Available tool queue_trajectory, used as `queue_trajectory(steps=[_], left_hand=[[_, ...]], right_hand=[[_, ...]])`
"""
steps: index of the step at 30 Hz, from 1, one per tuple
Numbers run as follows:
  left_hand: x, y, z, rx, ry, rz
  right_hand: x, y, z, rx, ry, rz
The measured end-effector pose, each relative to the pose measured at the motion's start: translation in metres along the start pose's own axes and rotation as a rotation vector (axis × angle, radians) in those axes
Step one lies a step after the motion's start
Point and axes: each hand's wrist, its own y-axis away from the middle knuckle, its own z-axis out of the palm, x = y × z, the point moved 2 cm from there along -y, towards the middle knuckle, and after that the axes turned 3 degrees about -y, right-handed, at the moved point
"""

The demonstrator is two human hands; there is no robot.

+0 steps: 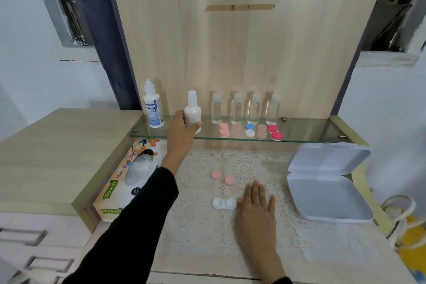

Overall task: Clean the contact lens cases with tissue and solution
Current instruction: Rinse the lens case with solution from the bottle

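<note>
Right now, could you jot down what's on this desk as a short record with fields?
left hand: grips the white bottle on the glass shelf
right hand: flat on the lace mat, beside the white lens case
pink caps: two, loose on the mat
tissue box: left of the mat
white box: open, right of the mat
clear bottles: four, on the shelf

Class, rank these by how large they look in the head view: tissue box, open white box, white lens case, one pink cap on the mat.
1. white box
2. tissue box; a sleeve hides part, so these two are unsure
3. lens case
4. pink cap
</note>
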Motion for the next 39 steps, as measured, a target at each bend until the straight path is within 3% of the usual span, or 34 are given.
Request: queue_trajectory(steps=[4,11,17,24,27,30,33,39], left_hand=[[-0.01,0.048,-0.012,0.024,0.079,0.07],[-0.052,0.128,-0.018,-0.151,0.124,0.013],[-0.062,0.154,-0.021,-0.182,0.136,0.018],[-0.074,0.164,-0.019,-0.174,0.165,0.05],[-0.078,0.165,-0.018,-0.169,0.156,0.069],[-0.079,0.164,-0.017,-0.171,0.166,0.071],[-0.081,0.164,-0.017,-0.182,0.181,0.077],[-0.079,0.165,-0.018,-0.176,0.22,0.078]], right_hand=[[-0.002,-0.001,-0.002,-0.009,0.006,0.004],[-0.002,-0.002,-0.003,-0.034,-0.008,0.031],[0.001,-0.004,0.0,-0.034,-0.035,0.027],[0.003,-0.005,-0.006,-0.205,-0.035,0.02],[0.003,-0.019,-0.028,-0.363,-0.242,0.067],[-0.018,-0.03,-0.068,-0.234,-0.578,0.097],[-0.06,-0.039,-0.102,-0.17,-0.718,-0.012],[-0.116,-0.06,-0.12,-0.175,-0.358,-0.229]])
